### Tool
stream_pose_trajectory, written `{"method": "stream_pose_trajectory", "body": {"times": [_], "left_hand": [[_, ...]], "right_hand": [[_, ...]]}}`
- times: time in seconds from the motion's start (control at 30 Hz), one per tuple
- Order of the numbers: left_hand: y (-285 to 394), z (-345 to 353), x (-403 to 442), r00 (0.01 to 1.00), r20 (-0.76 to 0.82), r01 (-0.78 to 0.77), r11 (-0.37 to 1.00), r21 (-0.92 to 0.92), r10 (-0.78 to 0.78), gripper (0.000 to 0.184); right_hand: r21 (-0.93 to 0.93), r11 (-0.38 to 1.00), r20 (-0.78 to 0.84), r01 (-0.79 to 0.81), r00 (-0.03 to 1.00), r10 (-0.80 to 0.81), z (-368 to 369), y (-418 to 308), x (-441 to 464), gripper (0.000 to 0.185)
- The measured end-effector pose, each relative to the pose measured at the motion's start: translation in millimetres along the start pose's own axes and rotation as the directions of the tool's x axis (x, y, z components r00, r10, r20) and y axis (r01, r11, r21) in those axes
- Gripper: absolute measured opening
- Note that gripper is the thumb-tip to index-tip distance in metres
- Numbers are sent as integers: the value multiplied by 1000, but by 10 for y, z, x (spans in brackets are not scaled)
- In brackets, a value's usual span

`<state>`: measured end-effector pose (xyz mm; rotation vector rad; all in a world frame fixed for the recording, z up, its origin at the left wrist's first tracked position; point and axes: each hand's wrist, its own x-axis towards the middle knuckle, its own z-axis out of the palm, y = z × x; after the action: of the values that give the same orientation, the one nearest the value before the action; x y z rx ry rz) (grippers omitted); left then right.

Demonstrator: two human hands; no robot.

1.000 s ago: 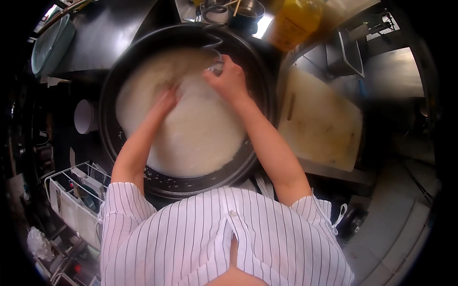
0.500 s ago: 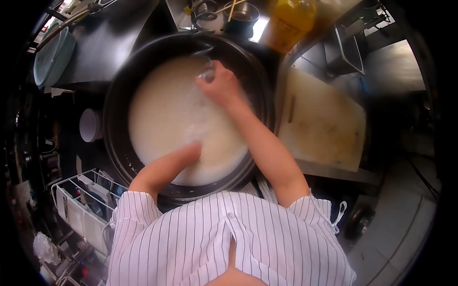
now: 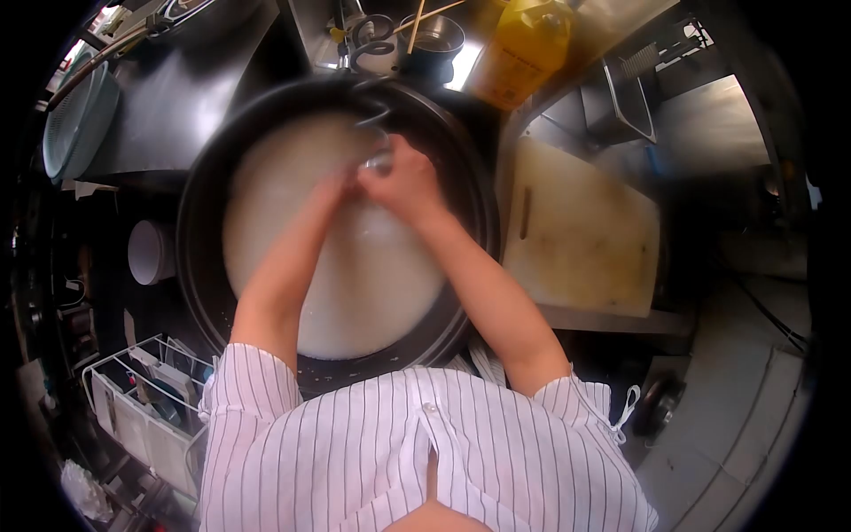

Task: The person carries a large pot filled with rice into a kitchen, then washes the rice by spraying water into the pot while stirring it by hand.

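Note:
A large dark round pot (image 3: 474,191) holds cloudy white liquid (image 3: 372,293). Over its upper part, my right hand (image 3: 405,184) is closed on a shiny metal nozzle (image 3: 379,161), from which a coiled dark hose (image 3: 372,115) runs up over the rim. Right beside it, my left hand (image 3: 341,186) is at the liquid near the nozzle; its fingers are blurred and partly hidden, and whether they touch the nozzle cannot be told.
A stained cutting board (image 3: 585,235) lies right of the pot. Beyond stand a yellow jug (image 3: 523,53) and a small metal pot (image 3: 433,40) with chopsticks. At left are a pale green basket (image 3: 80,120), a white container (image 3: 151,253) and a wire rack (image 3: 146,417).
My left hand swept from the upper left down to the lower middle of the liquid, then back up beside my right hand. The camera view has shifted slightly.

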<state>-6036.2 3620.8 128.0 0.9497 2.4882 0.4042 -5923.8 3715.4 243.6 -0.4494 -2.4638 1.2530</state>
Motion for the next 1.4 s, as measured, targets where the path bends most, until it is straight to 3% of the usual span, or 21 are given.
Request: {"method": "stream_pose_trajectory", "body": {"times": [0.17,0.3,0.37,0.43,0.47,0.5,0.57,0.67,0.77,0.9,1.0,1.07,1.17,1.3,1.4], "left_hand": [[-361,-510,-438,966,27,252,960,122,-257,51],[-801,-388,-893,930,67,353,928,119,-362,48],[-1178,-83,-1113,992,-40,124,990,67,-121,46],[-1136,-131,-1445,978,174,40,922,385,-115,49],[-1099,-109,-1614,978,173,44,919,392,-120,49],[-1057,-72,-1782,934,342,-86,868,490,-101,50],[-1007,-3,-2006,750,649,-375,725,577,-128,53],[-730,615,-2038,666,746,-325,907,269,18,51],[-302,1140,-1951,678,721,-40,986,-161,145,49],[97,1345,-1648,752,629,285,763,-581,197,47],[299,1248,-1214,850,497,304,610,-732,173,46],[366,1117,-913,908,397,244,598,-764,137,45],[331,855,-561,965,248,124,697,-706,80,44],[90,560,-376,995,97,32,881,-472,16,42],[-154,328,-367,998,36,54,964,-260,-47,40]], "right_hand": [[-2,1000,10,22,1000,-22,38,50,3,33],[17,999,-2,32,999,-32,10,24,-3,37],[15,999,4,36,999,-36,11,30,12,37],[24,999,5,34,999,-34,19,19,23,37],[23,999,9,35,999,-36,20,9,30,37],[31,999,7,38,999,-38,14,-14,40,37],[57,997,-11,61,998,-61,11,-69,36,38],[44,998,18,49,999,-50,18,-140,31,37],[45,998,44,45,998,-47,28,-145,29,36],[52,998,47,30,998,-32,29,-136,12,35],[27,999,33,21,999,-22,69,-105,-4,38],[35,999,26,37,999,-38,73,-80,13,35],[15,1000,35,16,999,-16,40,-65,12,35],[-53,998,15,14,1000,-13,85,68,64,36],[-115,989,-15,91,996,-93,101,183,149,37]]}}
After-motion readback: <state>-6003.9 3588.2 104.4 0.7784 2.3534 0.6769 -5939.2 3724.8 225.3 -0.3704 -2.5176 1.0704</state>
